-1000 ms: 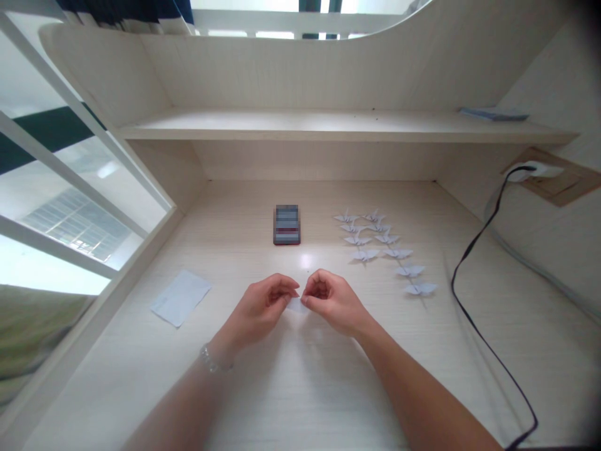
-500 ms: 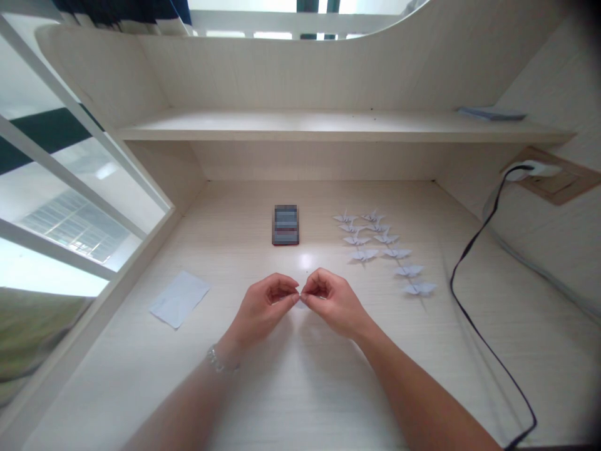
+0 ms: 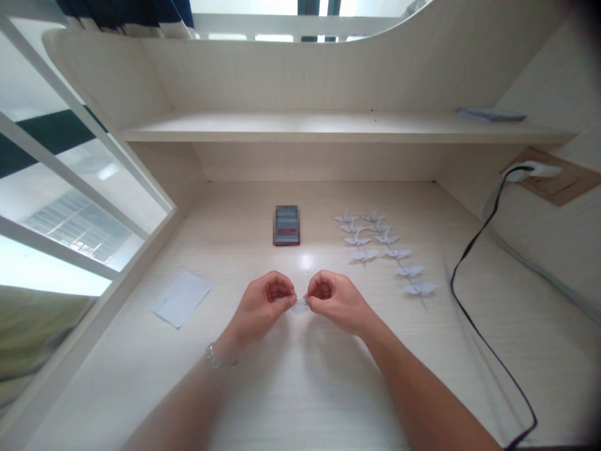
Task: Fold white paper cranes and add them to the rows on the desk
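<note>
Between my hands is a small piece of folded white paper (image 3: pixel 300 305), held just above the desk and mostly covered by my fingers. My left hand (image 3: pixel 266 304) pinches its left side between thumb and fingertips. On the other side, my right hand (image 3: pixel 335 302) pinches the right edge the same way. Several folded white paper cranes (image 3: pixel 364 240) stand in two rows to the right, beyond my right hand. A flat sheet of white paper (image 3: pixel 181 299) lies to the left of my left hand.
A dark rectangular device (image 3: pixel 286 225), its face blurred out, lies behind my hands. A black cable (image 3: pixel 462 257) runs from a wall socket (image 3: pixel 558 176) down the desk's right side. Above the desk's back is a shelf (image 3: pixel 300 136) with a flat item (image 3: pixel 492 114) on it.
My fingertips have moved slightly apart, so more of the folded paper shows between them. Both hands keep their pinch. The cranes and the flat sheet stay in place.
</note>
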`<state>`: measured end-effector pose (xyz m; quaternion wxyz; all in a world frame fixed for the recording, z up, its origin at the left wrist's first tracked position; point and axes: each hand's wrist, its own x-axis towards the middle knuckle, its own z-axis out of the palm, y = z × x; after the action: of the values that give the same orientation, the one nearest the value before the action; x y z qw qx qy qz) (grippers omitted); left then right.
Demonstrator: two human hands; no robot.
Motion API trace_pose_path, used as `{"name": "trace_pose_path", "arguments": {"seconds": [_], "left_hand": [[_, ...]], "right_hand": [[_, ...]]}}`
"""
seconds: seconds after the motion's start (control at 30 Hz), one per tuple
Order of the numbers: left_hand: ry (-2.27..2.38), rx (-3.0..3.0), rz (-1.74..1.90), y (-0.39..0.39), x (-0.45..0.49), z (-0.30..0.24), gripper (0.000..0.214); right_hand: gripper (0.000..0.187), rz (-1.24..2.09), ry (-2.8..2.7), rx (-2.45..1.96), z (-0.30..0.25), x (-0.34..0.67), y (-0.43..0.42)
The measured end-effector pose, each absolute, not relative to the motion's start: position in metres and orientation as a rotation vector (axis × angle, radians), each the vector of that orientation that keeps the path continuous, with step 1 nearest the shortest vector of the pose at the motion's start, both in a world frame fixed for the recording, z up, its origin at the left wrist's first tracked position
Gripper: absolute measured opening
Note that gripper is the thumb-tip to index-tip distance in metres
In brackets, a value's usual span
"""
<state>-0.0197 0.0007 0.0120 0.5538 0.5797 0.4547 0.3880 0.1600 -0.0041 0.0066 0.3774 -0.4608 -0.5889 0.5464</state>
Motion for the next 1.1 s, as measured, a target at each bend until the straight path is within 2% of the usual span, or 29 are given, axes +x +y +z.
{"name": "trace_pose_path", "arguments": {"seconds": [0.27, 0.5, 0.73, 0.93, 1.1], "left_hand": [[1.087, 1.385, 0.951, 0.001, -0.021, 0.012, 0.014], [1.117, 1.424, 0.957, 0.0, -0.019, 0.011, 0.013], [1.126, 1.444, 0.992, 0.001, -0.02, 0.01, 0.012], [1.081, 1.538, 0.879, -0.002, -0.019, 0.007, 0.008], [1.039, 1.454, 0.813, 0.0, -0.02, 0.008, 0.009]], "right_hand": [[0.019, 1.381, -1.438, -1.126, 0.006, 0.164, 0.0], [0.008, 1.341, -1.52, -1.113, 0.003, 0.159, -0.002], [0.013, 1.363, -1.458, -1.103, 0.003, 0.158, 0.0], [0.005, 1.248, -1.603, -1.15, 0.006, 0.153, -0.006], [0.008, 1.345, -1.568, -1.123, 0.008, 0.157, -0.005]]}}
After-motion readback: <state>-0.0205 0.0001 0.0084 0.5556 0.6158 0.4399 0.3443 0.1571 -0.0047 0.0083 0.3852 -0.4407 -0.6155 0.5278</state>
